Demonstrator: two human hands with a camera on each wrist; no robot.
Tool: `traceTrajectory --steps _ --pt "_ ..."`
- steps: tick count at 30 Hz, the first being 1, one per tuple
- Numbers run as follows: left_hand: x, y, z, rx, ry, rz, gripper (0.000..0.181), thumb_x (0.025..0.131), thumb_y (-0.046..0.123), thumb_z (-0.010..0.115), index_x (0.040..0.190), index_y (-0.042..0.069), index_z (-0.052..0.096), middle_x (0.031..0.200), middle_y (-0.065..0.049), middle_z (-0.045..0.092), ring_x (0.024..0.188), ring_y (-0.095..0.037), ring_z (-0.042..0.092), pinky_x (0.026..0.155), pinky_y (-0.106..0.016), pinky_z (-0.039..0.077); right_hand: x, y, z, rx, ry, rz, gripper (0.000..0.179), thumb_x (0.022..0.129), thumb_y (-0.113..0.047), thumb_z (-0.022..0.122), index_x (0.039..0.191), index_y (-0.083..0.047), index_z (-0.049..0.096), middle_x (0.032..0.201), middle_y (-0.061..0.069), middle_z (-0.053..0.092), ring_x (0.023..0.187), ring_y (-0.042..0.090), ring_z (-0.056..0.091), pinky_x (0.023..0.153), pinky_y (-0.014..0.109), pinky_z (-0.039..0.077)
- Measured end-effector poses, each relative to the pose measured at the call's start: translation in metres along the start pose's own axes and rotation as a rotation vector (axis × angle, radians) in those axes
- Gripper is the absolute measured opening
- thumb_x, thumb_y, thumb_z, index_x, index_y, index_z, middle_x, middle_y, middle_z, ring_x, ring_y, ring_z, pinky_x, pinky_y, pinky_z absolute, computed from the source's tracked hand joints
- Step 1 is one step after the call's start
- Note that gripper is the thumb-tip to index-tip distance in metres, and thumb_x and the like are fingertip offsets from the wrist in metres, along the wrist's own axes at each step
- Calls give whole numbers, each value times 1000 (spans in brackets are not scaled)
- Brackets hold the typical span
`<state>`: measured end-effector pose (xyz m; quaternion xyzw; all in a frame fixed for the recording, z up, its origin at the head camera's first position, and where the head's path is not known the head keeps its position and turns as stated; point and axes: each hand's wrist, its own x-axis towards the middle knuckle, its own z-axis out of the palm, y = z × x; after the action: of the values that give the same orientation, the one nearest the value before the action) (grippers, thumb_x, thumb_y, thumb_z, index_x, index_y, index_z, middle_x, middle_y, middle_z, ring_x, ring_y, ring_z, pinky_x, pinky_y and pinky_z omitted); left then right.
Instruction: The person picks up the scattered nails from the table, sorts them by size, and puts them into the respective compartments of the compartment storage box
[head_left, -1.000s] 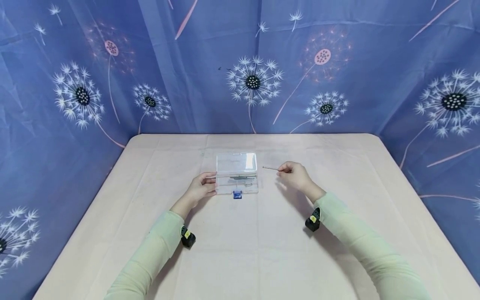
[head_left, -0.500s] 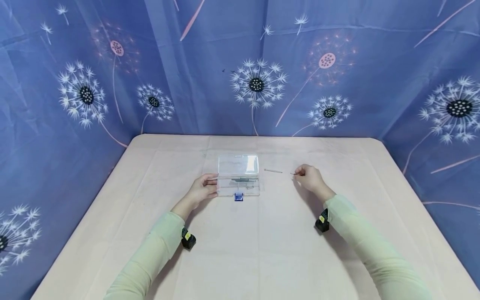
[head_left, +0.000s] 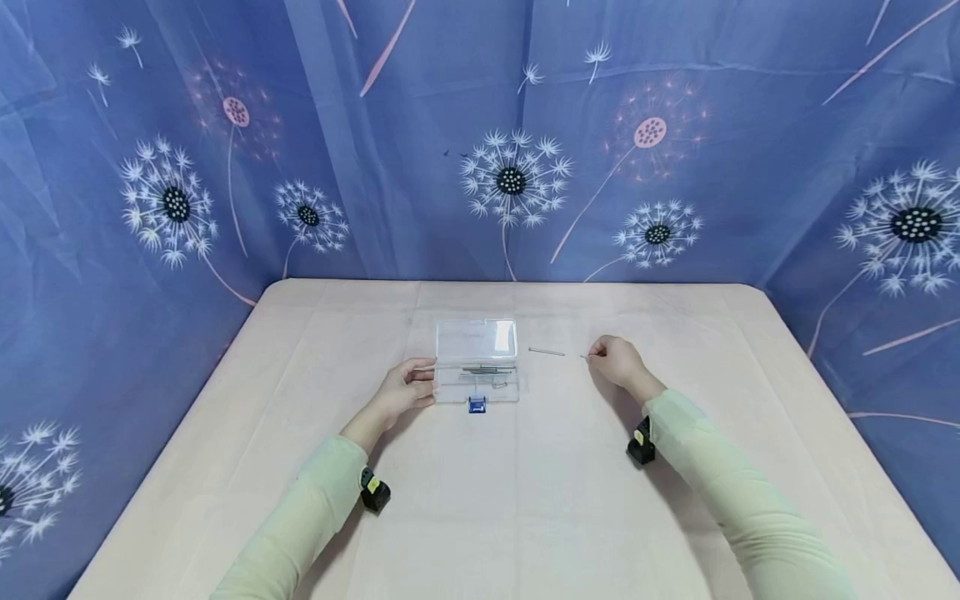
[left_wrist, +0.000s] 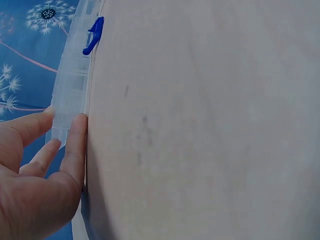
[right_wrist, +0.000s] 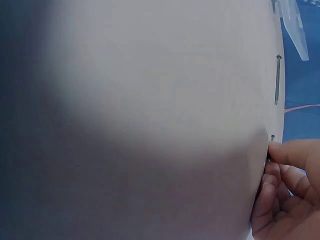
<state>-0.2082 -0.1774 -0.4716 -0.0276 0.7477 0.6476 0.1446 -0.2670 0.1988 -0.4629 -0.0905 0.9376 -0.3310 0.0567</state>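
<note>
A clear plastic box (head_left: 442, 388) stands with its lid (head_left: 468, 340) raised and a blue latch (head_left: 477, 406) at the front. Several nails (head_left: 487, 369) lie inside it. At its left end, my left hand (head_left: 397, 390) holds the box between thumb and fingers, as the left wrist view also shows. One loose nail (head_left: 547, 352) lies on the table right of the box. Farther right, my right hand (head_left: 617, 360) pinches another nail (right_wrist: 272, 137) low at the table surface. Only its head end shows past the fingertips; the rest is hidden by the hand.
A pale cloth covers the table (head_left: 480, 500). Blue curtains (head_left: 405, 167) with dandelion prints rise behind the table and along both sides. A small black camera (head_left: 375, 492) is strapped to the left wrist, and another camera (head_left: 641, 446) to the right.
My right hand has let go of one nail beside the box, moved right and pinched another. My left hand stays on the box. The head view has shifted slightly.
</note>
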Motion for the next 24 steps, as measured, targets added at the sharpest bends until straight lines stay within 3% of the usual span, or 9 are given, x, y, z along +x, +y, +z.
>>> traceTrajectory --steps 4,14,19,24 --pt "-1 -1 0 11 5 -2 48 93 -5 51 139 -3 40 125 -27 49 93 -16 59 87 -35 58 2 0 0 -43 -32 25 14 91 -10 54 88 1 62 83 13 63 72 22 52 65 31 45" --pt "1 -2 1 -5 -9 5 48 93 -5 51 140 -3 39 127 -28 48 95 -19 59 89 -36 57 3 -4 -2 -212 -96 -57 18 94 -6 46 89 5 58 84 16 61 72 23 51 68 36 47" --pt "1 -5 2 -1 -3 -3 48 92 -5 52 139 -2 40 127 -27 49 95 -19 60 88 -35 57 -1 -7 -5 -203 -138 -49 17 94 -6 47 88 7 57 82 15 56 68 20 46 62 30 40" --pt "1 -4 -1 20 17 6 47 92 -4 52 138 -2 41 124 -26 50 93 -18 60 87 -36 58 -4 -9 -6 -159 -99 -82 15 91 -4 48 84 6 56 76 12 53 65 19 45 58 27 39"
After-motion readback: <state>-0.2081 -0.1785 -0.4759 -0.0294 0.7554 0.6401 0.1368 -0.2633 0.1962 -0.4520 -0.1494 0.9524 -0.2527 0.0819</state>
